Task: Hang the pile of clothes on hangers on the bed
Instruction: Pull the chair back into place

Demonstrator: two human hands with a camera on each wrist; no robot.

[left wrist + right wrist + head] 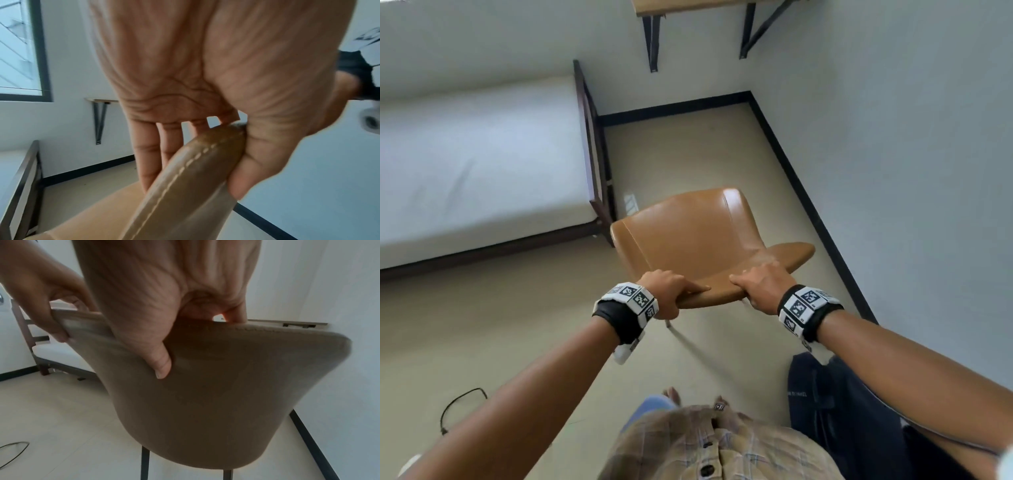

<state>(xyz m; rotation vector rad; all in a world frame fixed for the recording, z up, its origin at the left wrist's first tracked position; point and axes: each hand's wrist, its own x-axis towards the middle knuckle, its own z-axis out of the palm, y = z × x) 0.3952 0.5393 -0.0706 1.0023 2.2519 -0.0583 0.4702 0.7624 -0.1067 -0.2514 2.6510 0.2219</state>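
Note:
A tan leather chair point(688, 236) stands on the floor in front of me, beside the foot of the bed point(476, 164). My left hand point(669, 291) grips the top edge of the backrest point(185, 186), thumb on one face and fingers on the other. My right hand point(760, 284) grips the same edge further right, with its thumb pressed on the backrest's rear face point(205, 394). The white mattress shows only a plain sheet. No clothes or hangers appear in any view.
A dark bag point(835, 404) lies on the floor by my right arm. A black cable point(458, 407) loops on the floor at lower left. A wall shelf point(705, 7) on black brackets hangs in the far corner. A wall runs close along the right.

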